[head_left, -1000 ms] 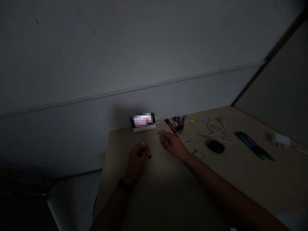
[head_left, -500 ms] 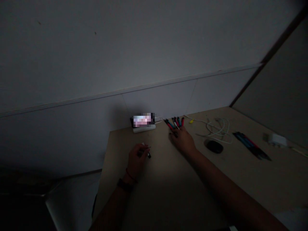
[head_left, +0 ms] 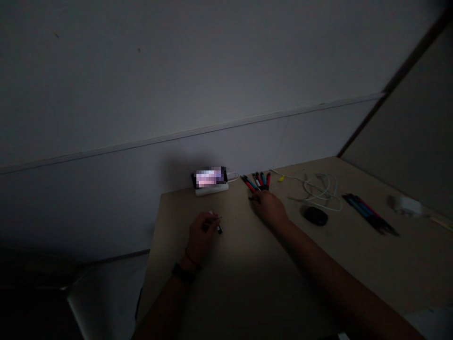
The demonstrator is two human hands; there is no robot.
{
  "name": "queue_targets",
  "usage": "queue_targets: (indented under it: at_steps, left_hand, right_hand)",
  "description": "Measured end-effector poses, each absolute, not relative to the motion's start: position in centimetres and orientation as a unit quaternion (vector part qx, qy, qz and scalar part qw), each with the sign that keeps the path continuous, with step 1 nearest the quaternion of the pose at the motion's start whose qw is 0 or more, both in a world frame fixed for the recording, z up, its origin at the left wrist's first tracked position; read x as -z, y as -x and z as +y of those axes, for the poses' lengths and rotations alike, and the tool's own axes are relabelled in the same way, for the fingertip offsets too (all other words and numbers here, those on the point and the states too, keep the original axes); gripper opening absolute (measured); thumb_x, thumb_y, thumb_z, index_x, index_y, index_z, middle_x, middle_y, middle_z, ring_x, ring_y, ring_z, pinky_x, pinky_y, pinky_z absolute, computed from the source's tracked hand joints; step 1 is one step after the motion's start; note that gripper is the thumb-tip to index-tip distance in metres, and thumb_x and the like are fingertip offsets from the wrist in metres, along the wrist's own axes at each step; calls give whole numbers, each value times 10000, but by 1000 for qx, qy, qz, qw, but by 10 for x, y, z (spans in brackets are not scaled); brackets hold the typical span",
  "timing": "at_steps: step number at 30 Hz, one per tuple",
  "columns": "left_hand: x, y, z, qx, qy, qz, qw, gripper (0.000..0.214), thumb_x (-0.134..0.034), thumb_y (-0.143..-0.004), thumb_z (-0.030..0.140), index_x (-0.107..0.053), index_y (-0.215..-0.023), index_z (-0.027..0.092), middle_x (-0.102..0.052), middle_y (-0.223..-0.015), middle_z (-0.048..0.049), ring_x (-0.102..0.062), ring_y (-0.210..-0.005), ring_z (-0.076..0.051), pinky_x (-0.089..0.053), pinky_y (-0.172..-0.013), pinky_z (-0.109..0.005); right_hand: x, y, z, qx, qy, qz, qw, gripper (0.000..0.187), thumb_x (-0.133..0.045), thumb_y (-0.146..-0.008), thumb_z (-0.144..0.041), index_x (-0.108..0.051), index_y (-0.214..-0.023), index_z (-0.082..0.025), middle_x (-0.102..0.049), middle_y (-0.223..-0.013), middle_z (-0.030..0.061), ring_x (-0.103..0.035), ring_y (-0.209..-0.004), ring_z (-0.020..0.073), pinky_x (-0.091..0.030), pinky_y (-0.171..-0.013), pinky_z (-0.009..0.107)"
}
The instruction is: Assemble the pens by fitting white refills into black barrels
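Note:
My left hand (head_left: pixel 202 232) is closed over the desk, its fingers pinched round a slim black-and-white pen (head_left: pixel 220 230); a thin tip pokes out beside the fingertips. Farther back, my right hand (head_left: pixel 269 206) lies at the near ends of several fanned-out pens (head_left: pixel 253 182) in red, blue, white and black. Its fingers are curled, with something small and dark at the fingertips that is too dim to name. The hand hides the pens' near ends.
A lit phone (head_left: pixel 209 177) leans on a white block (head_left: pixel 212 190) by the wall. To the right are a black mouse (head_left: pixel 316 216), a coiled white cable (head_left: pixel 327 193), a bundle of dark, slim sticks (head_left: pixel 370 213) and a white adapter (head_left: pixel 407 206) on the desk (head_left: pixel 244 269).
My right hand has shifted slightly, its fingers drawing a little toward me at the pens' near ends. The left hand stays in place with its pen.

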State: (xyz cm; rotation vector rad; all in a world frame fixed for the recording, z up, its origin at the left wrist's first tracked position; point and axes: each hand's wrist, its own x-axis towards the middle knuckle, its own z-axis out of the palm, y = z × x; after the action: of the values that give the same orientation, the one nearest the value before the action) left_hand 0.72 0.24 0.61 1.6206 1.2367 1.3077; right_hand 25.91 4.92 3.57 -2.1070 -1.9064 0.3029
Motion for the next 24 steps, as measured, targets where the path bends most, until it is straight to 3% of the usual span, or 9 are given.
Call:
queue_targets:
  at_steps: [8, 16, 19, 24]
  left_hand:
    - [-7, -7, 2, -502, -626, 476, 360, 160, -706, -863, 350, -710, -890, 193, -734, -972, -75, -702, -919, -207, -556, -767, -315]
    - [-5, -8, 2, -497, -632, 474, 359, 150, -716, -868, 338, -720, -899, 191, -735, -986, -76, -702, -911, -199, -548, -746, -292]
    - [-6, -7, 1, -492, -641, 468, 358, 163, -720, -871, 350, -731, -891, 188, -740, -987, -78, -705, -903, -197, -547, -741, -288]
    - [-8, -6, -1, -488, -663, 422, 380, 171, -731, -870, 356, -755, -854, 188, -751, -982, -82, -712, -931, -201, -553, -818, -308]
  right_hand:
    - [-18, -248, 56, -184, 649, -697, 244, 413, -540, -939, -165, -657, -1334, -139, -708, -1263, 149, -663, -1142, 238, -473, -1000, 334]
    - [-6, -227, 48, -371, 481, -724, 327, 262, -536, -933, -199, -744, -1088, -165, -755, -1117, 101, -688, -1052, 214, -506, -982, 385]
    - [1, -219, 45, -439, 442, -703, 345, 195, -622, -914, -304, -738, -1013, -182, -757, -1029, 85, -695, -975, 215, -531, -909, 370]
    - [11, -212, 43, -482, 426, -663, 383, 245, -753, -815, -424, -715, -855, -186, -724, -849, 52, -664, -804, 201, -515, -754, 330]
